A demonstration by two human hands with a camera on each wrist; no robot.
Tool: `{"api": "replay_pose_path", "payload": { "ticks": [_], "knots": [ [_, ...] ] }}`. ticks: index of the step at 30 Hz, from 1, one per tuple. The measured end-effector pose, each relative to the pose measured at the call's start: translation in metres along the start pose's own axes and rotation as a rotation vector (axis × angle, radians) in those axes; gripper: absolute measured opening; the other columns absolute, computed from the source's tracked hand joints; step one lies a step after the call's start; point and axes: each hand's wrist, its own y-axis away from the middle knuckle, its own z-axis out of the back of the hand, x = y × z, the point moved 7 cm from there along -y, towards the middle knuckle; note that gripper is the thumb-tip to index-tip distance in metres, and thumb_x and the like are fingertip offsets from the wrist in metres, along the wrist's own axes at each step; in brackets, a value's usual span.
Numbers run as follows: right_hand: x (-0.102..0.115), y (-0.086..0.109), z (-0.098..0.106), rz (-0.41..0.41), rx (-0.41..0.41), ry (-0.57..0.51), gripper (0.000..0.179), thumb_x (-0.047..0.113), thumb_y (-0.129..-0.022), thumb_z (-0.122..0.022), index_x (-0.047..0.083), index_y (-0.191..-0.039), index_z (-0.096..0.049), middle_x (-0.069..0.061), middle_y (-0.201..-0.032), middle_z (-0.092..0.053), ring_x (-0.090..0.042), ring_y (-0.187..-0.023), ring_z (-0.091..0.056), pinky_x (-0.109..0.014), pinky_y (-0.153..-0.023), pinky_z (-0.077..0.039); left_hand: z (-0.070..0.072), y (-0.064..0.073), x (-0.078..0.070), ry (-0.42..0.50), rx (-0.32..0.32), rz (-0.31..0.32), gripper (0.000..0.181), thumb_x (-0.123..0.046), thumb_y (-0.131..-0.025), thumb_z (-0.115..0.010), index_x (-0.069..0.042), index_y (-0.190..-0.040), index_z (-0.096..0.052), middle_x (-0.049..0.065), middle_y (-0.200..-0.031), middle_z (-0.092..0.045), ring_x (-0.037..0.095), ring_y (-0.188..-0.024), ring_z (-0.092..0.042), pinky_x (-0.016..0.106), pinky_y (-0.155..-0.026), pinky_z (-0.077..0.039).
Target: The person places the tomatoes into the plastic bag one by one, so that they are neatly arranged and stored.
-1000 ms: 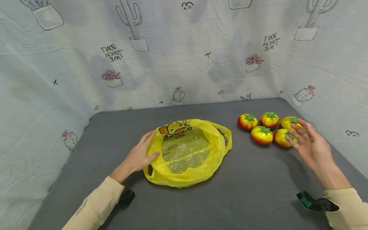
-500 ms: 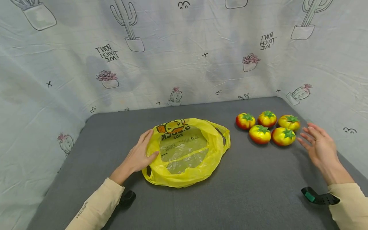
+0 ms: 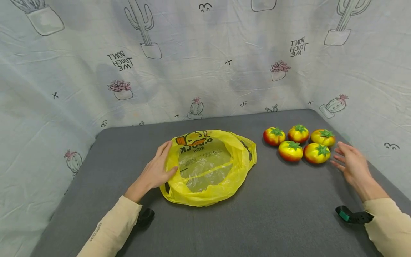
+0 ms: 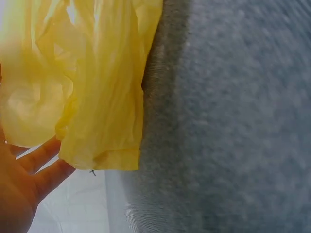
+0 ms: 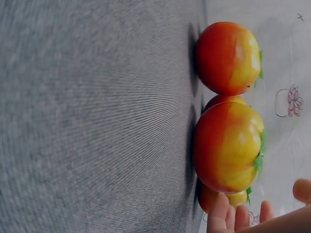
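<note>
A yellow plastic bag (image 3: 239, 171) stands on the table with its mouth spread wide, a duck print on its far wall. My left hand (image 3: 154, 167) rests against the bag's left side, thumb at the rim; in the left wrist view its fingers (image 4: 48, 167) reach straight along the plastic. To the right sit several yellow-and-red artificial fruits with green leafy caps, like tomatoes or persimmons, including a front right fruit (image 3: 316, 153) and a front left fruit (image 5: 228, 148). Just right of them is my right hand (image 3: 353, 166), fingers loosely spread and holding nothing.
The grey table (image 3: 273, 214) runs back to a pale cactus-print cloth (image 3: 224, 82), which also hangs at both sides. Black wrist straps, one the right strap (image 3: 353, 216), hang under both forearms.
My right hand has withdrawn from over the rightmost fruits to their right side, its fingers now nearer together. The fruits keep their grouping. My left hand stays at the bag.
</note>
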Motion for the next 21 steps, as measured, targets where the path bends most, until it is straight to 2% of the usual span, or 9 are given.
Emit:
{"api": "replay_pose_path", "payload": {
  "ticks": [3, 5, 8, 10, 11, 15, 19, 21],
  "knots": [
    [-0.002, -0.004, -0.003, -0.007, 0.003, 0.172, 0.036, 0.044, -0.091, -0.058, 0.03, -0.119, -0.041, 0.002, -0.114, -0.039, -0.01, -0.09, -0.042, -0.02, -0.064, -0.05, 0.001, -0.001, -0.001, 0.005, 0.005, 0.004, 0.084, -0.026, -0.09, -0.061, -0.003, -0.153, -0.01, 0.018, -0.155, -0.011, 0.04, -0.106, -0.054, 0.034, -0.053, -0.041],
    [-0.004, -0.006, -0.006, -0.005, 0.019, 0.262, 0.044, 0.048, -0.09, -0.057, 0.031, -0.125, -0.037, -0.007, -0.128, -0.035, -0.017, -0.098, -0.041, -0.02, -0.064, -0.05, 0.002, -0.001, -0.001, 0.011, 0.002, 0.006, 0.084, -0.026, -0.09, -0.062, -0.003, -0.153, -0.01, 0.017, -0.155, -0.011, 0.04, -0.105, -0.054, 0.035, -0.054, -0.041],
    [-0.006, -0.008, -0.012, -0.005, 0.043, 0.345, 0.062, 0.05, -0.091, -0.055, 0.027, -0.14, -0.026, -0.017, -0.151, -0.01, -0.035, -0.118, -0.03, -0.02, -0.065, -0.051, 0.003, -0.002, -0.002, 0.024, -0.001, 0.006, 0.084, -0.026, -0.09, -0.061, -0.003, -0.153, -0.011, 0.018, -0.154, -0.011, 0.041, -0.107, -0.053, 0.038, -0.056, -0.043],
    [-0.007, -0.009, -0.016, -0.013, 0.051, 0.382, 0.074, 0.05, -0.091, -0.054, 0.021, -0.148, -0.017, -0.019, -0.155, 0.009, -0.041, -0.13, -0.016, -0.02, -0.065, -0.052, 0.002, -0.002, -0.002, 0.025, 0.004, 0.012, 0.083, -0.027, -0.091, -0.061, -0.003, -0.153, -0.011, 0.018, -0.154, -0.011, 0.042, -0.11, -0.052, 0.041, -0.06, -0.044],
    [-0.008, -0.009, -0.018, -0.014, 0.05, 0.405, 0.081, 0.051, -0.091, -0.054, 0.016, -0.151, -0.012, -0.021, -0.154, 0.013, -0.042, -0.133, -0.011, -0.021, -0.066, -0.052, 0.001, -0.002, -0.001, 0.026, 0.009, 0.019, 0.083, -0.028, -0.091, -0.06, -0.003, -0.153, -0.01, 0.018, -0.155, -0.011, 0.041, -0.109, -0.053, 0.041, -0.06, -0.045],
    [-0.009, -0.01, -0.025, 0.001, 0.036, 0.509, 0.095, 0.05, -0.091, -0.053, 0.0, -0.151, 0.0, -0.031, -0.151, 0.011, -0.043, -0.13, -0.018, -0.024, -0.065, -0.053, -0.003, -0.002, 0.0, 0.034, 0.028, 0.045, 0.084, -0.032, -0.092, -0.059, -0.006, -0.154, -0.008, 0.015, -0.156, -0.01, 0.039, -0.104, -0.056, 0.04, -0.058, -0.044],
    [-0.01, -0.01, -0.029, 0.001, 0.04, 0.575, 0.098, 0.048, -0.091, -0.056, -0.004, -0.149, 0.002, -0.034, -0.149, 0.01, -0.036, -0.115, -0.035, -0.027, -0.068, -0.054, -0.004, -0.002, -0.001, 0.053, 0.02, 0.048, 0.085, -0.03, -0.091, -0.06, -0.007, -0.154, -0.009, 0.015, -0.156, -0.011, 0.037, -0.098, -0.058, 0.039, -0.055, -0.042],
    [-0.011, -0.01, -0.03, -0.008, 0.044, 0.588, 0.1, 0.047, -0.09, -0.059, -0.004, -0.149, 0.004, -0.035, -0.149, 0.012, -0.032, -0.11, -0.039, -0.028, -0.07, -0.055, -0.005, -0.003, -0.001, 0.059, 0.017, 0.044, 0.085, -0.029, -0.091, -0.061, -0.007, -0.154, -0.009, 0.015, -0.156, -0.011, 0.036, -0.099, -0.057, 0.037, -0.053, -0.041]
  ]
}}
